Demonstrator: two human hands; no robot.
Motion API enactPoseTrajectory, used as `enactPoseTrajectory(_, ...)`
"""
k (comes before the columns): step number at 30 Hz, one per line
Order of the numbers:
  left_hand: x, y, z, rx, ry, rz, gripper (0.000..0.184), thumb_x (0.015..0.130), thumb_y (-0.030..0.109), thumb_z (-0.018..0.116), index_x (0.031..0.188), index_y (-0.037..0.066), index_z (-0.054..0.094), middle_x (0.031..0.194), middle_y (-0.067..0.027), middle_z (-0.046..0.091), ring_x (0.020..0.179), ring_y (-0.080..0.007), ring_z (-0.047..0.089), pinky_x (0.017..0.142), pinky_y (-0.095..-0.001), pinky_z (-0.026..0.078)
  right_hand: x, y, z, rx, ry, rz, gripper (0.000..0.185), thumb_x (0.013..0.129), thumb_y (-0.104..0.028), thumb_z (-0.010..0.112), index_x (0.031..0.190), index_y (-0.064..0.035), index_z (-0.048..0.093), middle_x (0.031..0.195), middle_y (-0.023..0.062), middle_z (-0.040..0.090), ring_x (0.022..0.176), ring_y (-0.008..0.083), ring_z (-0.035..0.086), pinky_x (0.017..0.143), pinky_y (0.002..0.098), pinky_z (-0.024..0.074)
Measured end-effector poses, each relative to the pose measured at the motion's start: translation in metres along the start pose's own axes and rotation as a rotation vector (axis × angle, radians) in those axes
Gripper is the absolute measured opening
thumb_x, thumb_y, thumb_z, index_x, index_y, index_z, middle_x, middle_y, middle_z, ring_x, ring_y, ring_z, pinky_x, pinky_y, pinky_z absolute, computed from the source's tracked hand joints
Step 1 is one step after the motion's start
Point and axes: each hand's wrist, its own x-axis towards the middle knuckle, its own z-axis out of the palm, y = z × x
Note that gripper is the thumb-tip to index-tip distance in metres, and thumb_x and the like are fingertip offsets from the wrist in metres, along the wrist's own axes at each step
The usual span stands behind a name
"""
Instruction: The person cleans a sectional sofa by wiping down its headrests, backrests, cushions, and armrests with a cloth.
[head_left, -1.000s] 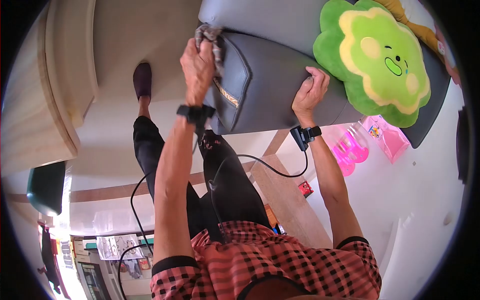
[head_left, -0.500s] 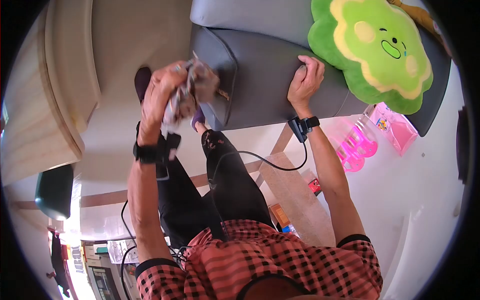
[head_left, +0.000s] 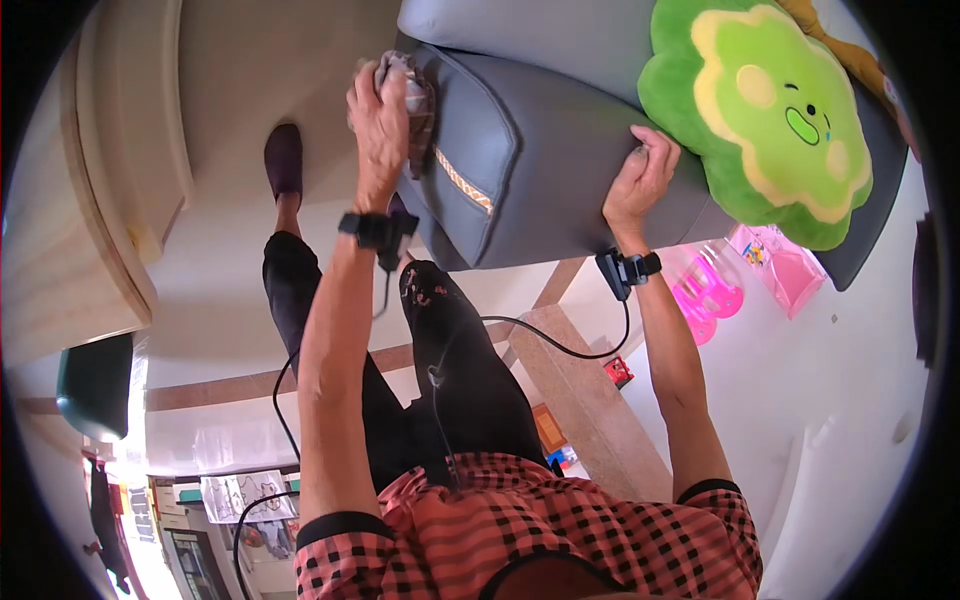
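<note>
My left hand (head_left: 380,125) presses a crumpled patterned cloth (head_left: 420,115) against the front end of a grey sofa armrest (head_left: 560,140). The fingers are bent over the cloth, which is brownish with pale markings. A patterned gold-and-white strip (head_left: 464,181) runs along the armrest's front panel, just right of the cloth. My right hand (head_left: 640,185) rests on top of the armrest with its fingers curled in and nothing seen in them. Beside it lies a green flower-shaped cushion (head_left: 765,115) with a smiling face.
Black straps with small devices sit on both wrists, and a black cable (head_left: 550,345) loops between my arms. Pink clear-plastic items (head_left: 705,290) and a pink package (head_left: 785,275) are right of the sofa. A curved wooden piece of furniture (head_left: 90,230) stands left.
My left hand has carried the cloth up and to the right onto the armrest's front end, baring the patterned strip. The right hand stays curled on the armrest; the view has shifted slightly.
</note>
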Motion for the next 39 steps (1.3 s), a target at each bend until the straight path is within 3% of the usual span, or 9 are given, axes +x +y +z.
enactPoseTrajectory(4, -0.046, -0.009, 0.006, 0.112, 0.074, -0.053, 0.071, 0.086, 0.029, 0.066, 0.138, -0.006, 0.032, 0.125, -0.0166, 0.046, 0.113, -0.028, 0.048, 0.101, -0.038, 0.038, 0.002, 0.001, 0.001, 0.036, -0.026, 0.015, 0.024, 0.086, -0.009, 0.045, 0.103, -0.0047, 0.061, 0.105, 0.0135, 0.056, 0.102, 0.0314, 0.053, 0.091, 0.0417, 0.0397)
enactPoseTrajectory(9, -0.016, -0.018, 0.019, -0.024, 0.029, 0.036, 0.061, 0.09, 0.024, 0.06, 0.136, -0.005, 0.033, 0.128, -0.0229, 0.046, 0.117, -0.0332, 0.047, 0.102, -0.0405, 0.037, 0.001, -0.006, 0.0, 0.056, -0.061, 0.045, 0.024, 0.088, -0.008, 0.043, 0.103, 0.0004, 0.059, 0.104, 0.0155, 0.053, 0.099, 0.0298, 0.051, 0.089, 0.0391, 0.0406)
enactPoseTrajectory(16, 0.086, -0.151, 0.054, -0.168, -0.148, 0.19, 0.045, 0.09, 0.028, 0.059, 0.12, -0.003, 0.044, 0.112, -0.0252, 0.055, 0.105, -0.0386, 0.055, 0.089, -0.0423, 0.045, -0.004, 0.01, -0.005, -0.109, -0.156, -0.046, 0.027, 0.095, -0.014, 0.042, 0.113, 0.0012, 0.055, 0.11, 0.0132, 0.052, 0.102, 0.0245, 0.051, 0.091, 0.0361, 0.0405)
enactPoseTrajectory(18, 0.118, -0.157, 0.059, 0.118, -0.178, 0.559, 0.043, 0.095, 0.023, 0.054, 0.129, -0.001, 0.042, 0.118, -0.019, 0.055, 0.108, -0.0309, 0.055, 0.092, -0.0417, 0.044, -0.007, 0.014, -0.003, -0.076, -0.131, 0.05, 0.026, 0.094, -0.014, 0.044, 0.111, 0.0011, 0.055, 0.111, 0.0127, 0.051, 0.1, 0.0223, 0.05, 0.089, 0.0343, 0.0411)
enactPoseTrajectory(21, 0.177, -0.217, 0.075, 0.309, -0.292, 0.382, 0.049, 0.097, 0.028, 0.037, 0.134, -0.003, 0.041, 0.133, -0.0249, 0.049, 0.124, -0.0427, 0.042, 0.113, -0.0504, 0.02, -0.011, 0.01, -0.002, -0.047, -0.09, 0.186, 0.035, 0.093, -0.018, 0.033, 0.109, 0.0026, 0.055, 0.114, 0.0136, 0.049, 0.1, 0.021, 0.047, 0.09, 0.0362, 0.0389)
enactPoseTrajectory(24, 0.166, -0.179, 0.066, 0.08, -0.226, -0.131, 0.058, 0.09, 0.037, 0.057, 0.133, 0.0, 0.043, 0.116, -0.0274, 0.062, 0.113, -0.0399, 0.058, 0.095, -0.0428, 0.044, -0.014, 0.016, 0.0, -0.076, -0.11, 0.123, 0.035, 0.093, -0.019, 0.034, 0.109, 0.0027, 0.055, 0.113, 0.0135, 0.049, 0.1, 0.021, 0.047, 0.089, 0.0364, 0.039)
enactPoseTrajectory(27, 0.146, -0.237, 0.054, 0.079, -0.274, 0.091, 0.04, 0.093, 0.021, 0.055, 0.124, 0.0, 0.045, 0.114, -0.0139, 0.059, 0.105, -0.0269, 0.057, 0.09, -0.0392, 0.046, -0.014, 0.016, 0.003, -0.215, -0.137, 0.044, 0.035, 0.094, -0.022, 0.035, 0.109, 0.0029, 0.055, 0.112, 0.0136, 0.049, 0.099, 0.0218, 0.047, 0.088, 0.0366, 0.0388)
enactPoseTrajectory(30, 0.098, -0.237, 0.055, -0.246, -0.1, -0.099, 0.041, 0.087, 0.026, 0.06, 0.115, -0.002, 0.047, 0.106, -0.0208, 0.059, 0.097, -0.0318, 0.058, 0.085, -0.0393, 0.047, -0.009, 0.019, -0.005, -0.193, -0.164, -0.057, 0.024, 0.091, -0.009, 0.055, 0.113, 0.0009, 0.054, 0.108, 0.0081, 0.05, 0.092, 0.018, 0.05, 0.085, 0.0306, 0.0428)
enactPoseTrajectory(39, -0.006, -0.095, -0.013, -0.316, -0.182, -0.232, 0.046, 0.085, 0.025, 0.058, 0.122, 0.0, 0.046, 0.107, -0.0101, 0.056, 0.097, -0.0194, 0.052, 0.088, -0.0312, 0.043, -0.003, 0.001, 0.001, 0.056, -0.042, -0.021, 0.026, 0.09, -0.01, 0.042, 0.106, 0.0004, 0.059, 0.106, 0.0166, 0.054, 0.1, 0.0299, 0.053, 0.088, 0.0399, 0.0416)
